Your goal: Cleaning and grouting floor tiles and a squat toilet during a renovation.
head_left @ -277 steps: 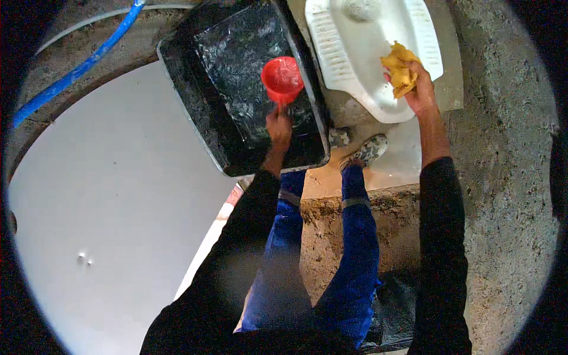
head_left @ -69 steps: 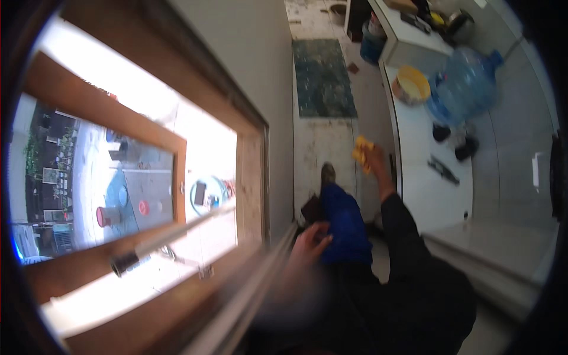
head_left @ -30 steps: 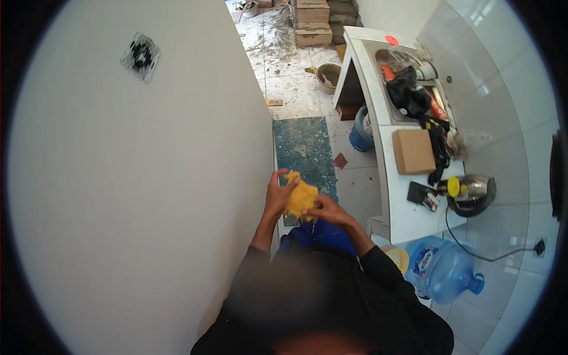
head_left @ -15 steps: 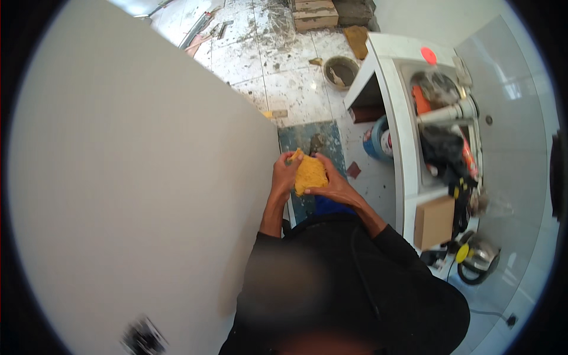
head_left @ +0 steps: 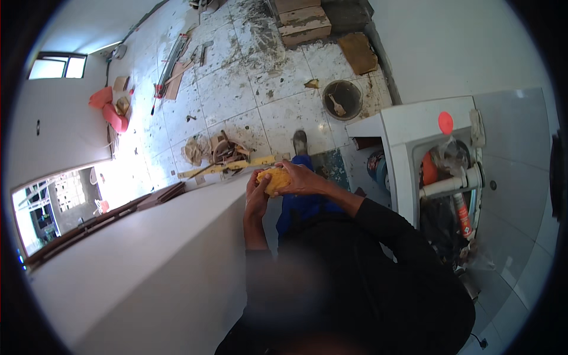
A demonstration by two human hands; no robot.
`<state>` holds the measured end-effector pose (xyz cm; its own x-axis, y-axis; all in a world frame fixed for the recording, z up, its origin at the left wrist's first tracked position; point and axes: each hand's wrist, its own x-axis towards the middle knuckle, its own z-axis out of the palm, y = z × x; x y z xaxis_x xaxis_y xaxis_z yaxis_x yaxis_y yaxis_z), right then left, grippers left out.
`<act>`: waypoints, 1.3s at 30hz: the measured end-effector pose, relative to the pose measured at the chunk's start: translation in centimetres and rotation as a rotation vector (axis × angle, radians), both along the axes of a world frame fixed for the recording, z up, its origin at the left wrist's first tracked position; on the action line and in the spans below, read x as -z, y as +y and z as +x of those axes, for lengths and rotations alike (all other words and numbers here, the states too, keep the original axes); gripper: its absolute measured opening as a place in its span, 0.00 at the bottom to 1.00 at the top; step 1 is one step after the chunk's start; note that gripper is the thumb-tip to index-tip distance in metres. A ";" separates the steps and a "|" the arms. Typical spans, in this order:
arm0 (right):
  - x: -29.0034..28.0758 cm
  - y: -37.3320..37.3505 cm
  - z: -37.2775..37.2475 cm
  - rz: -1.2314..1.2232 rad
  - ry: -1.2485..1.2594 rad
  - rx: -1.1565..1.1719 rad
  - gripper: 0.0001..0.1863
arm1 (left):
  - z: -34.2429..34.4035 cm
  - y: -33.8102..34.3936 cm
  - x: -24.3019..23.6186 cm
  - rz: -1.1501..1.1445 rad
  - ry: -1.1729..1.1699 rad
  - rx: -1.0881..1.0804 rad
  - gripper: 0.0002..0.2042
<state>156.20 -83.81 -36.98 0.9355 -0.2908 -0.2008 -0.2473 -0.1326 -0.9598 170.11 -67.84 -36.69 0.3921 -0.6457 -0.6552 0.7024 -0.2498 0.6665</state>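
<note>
Pale floor tiles [head_left: 236,94], speckled with grit and scraps, spread beyond a white wall [head_left: 148,254] that fills the lower left of the view. Between both hands sits a yellow sponge [head_left: 276,179], a small, rounded, crumpled-looking lump of bright yellow-orange, mostly covered so only its upper face shows. The left hand [head_left: 257,198] rises from a bent forearm in a black sleeve, its grip closed against the sponge's left and lower side, thumb pointing up along it. The right hand [head_left: 303,181] comes in from the right on a bent arm, palm down, its grip wrapped over the sponge's right side and top. Both hands touch each other around the sponge, close beside the wall's edge. Just below the grip are blue trousers [head_left: 303,207], and beyond it a shoe [head_left: 300,142] on the tiles. Right of the grip stands a white bench [head_left: 402,154] with an orange round lid [head_left: 445,123] and cluttered tools; farther beyond lies a dark round bucket [head_left: 342,99].
</note>
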 end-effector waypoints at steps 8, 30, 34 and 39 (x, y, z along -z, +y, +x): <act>13.5 -21.7 8.6 0.491 0.354 0.635 0.34 | 15.2 -17.0 10.5 0.159 -0.117 -0.037 0.16; 56.1 -51.3 5.8 1.335 0.064 2.076 0.43 | 31.0 -32.5 15.9 0.951 -0.485 0.402 0.20; 57.2 -47.7 -1.1 1.364 -0.063 2.443 0.25 | 28.4 -38.9 19.1 0.847 -0.431 0.498 0.18; 53.8 -44.6 -1.2 1.333 0.008 2.464 0.23 | 29.4 -42.6 19.3 0.801 -0.557 0.563 0.17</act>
<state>154.97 -128.39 -90.81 -0.3931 0.0350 -0.9188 0.8646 0.3541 -0.3565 199.53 -110.42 -55.96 0.5454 -0.2946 -0.7847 0.0094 -0.9340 0.3571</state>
